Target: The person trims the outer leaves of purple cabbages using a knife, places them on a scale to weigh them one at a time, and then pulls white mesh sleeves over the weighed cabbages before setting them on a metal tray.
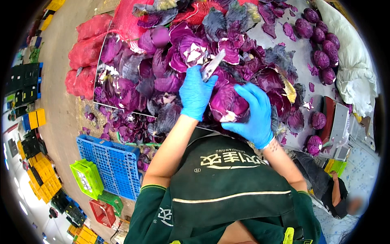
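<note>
Head view: I find the left hand [197,94] wrapped round the knife [214,66], angled clear of the cabbage [227,102], which the right hand [256,116] cups, seemingly for steadiness.

The cabbage [227,101] is purple (the dark green apron [229,181] white-striped)

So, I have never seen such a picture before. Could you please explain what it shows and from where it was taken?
There is no machine here: a person does the handling. This single picture comes from a wide fisheye camera worn on that person's head, looking down, so straight edges bend. The left hand, in a blue glove, holds a knife. The right hand, gloved likewise, holds a purple cabbage. Loose leaves cover much of the table, and more cabbages lie toward its right side.
</note>
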`<state>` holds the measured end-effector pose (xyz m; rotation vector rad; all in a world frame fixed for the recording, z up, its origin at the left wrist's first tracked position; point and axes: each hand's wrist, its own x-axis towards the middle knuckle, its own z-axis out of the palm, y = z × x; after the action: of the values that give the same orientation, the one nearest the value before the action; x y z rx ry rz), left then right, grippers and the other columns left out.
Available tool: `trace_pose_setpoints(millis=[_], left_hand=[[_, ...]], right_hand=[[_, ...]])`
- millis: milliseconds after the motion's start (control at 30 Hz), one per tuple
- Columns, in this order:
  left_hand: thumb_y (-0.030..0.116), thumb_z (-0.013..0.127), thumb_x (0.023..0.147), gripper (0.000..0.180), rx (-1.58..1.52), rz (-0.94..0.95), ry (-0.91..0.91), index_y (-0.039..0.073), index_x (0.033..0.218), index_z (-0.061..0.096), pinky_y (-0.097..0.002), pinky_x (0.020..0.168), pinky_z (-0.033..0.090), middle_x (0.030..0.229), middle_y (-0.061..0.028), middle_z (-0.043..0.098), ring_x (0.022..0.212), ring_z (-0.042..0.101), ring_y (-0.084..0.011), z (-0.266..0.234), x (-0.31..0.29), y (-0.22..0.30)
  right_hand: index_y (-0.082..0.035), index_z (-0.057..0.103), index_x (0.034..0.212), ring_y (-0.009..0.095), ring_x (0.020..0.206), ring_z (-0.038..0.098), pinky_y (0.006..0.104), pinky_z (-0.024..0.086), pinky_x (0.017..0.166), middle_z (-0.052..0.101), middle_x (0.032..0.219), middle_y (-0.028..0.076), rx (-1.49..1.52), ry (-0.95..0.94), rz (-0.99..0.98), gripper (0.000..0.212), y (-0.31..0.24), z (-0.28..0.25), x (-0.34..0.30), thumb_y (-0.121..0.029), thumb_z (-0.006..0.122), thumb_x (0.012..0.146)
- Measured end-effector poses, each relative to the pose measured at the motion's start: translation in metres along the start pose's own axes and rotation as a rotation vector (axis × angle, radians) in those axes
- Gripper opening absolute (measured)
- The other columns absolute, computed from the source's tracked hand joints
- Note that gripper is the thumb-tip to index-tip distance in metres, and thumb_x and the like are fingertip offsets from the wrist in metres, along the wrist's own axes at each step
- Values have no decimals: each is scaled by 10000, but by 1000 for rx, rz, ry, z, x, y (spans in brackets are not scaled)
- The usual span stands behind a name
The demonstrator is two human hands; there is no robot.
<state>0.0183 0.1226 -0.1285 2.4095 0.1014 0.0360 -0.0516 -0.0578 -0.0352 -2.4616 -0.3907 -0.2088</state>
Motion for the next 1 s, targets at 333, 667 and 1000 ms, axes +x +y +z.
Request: trace_pose_setpoints(millis=[333,667,1000], left_hand=[[341,784,812,535,83,81,32,54,1184,529,-477,665,530,974,-187,639,820,671,-392,20,0,-13],[308,754,862,542,-120,4,16,41,1276,528,-405,846,530,1123,-178,651,997,669,-327,-41,-25,29],[289,694,949,547,-1090,-273,-511,44,1405,521,-234,735,458,992,19,613,801,509,-64,-5,-65,73]], right_hand=[[-127,611,1240,373,1236,549,441,450,1037,580,1319,178,182,-279,97,458,19,-27,-10,-316,736,841],[-62,553,1322,271,1281,549,376,405,1088,586,1355,133,460,-129,291,446,65,-41,-45,-262,656,937],[-43,579,1333,156,1174,573,291,431,1022,630,1282,94,695,54,496,373,64,-41,-2,-251,548,1025]])
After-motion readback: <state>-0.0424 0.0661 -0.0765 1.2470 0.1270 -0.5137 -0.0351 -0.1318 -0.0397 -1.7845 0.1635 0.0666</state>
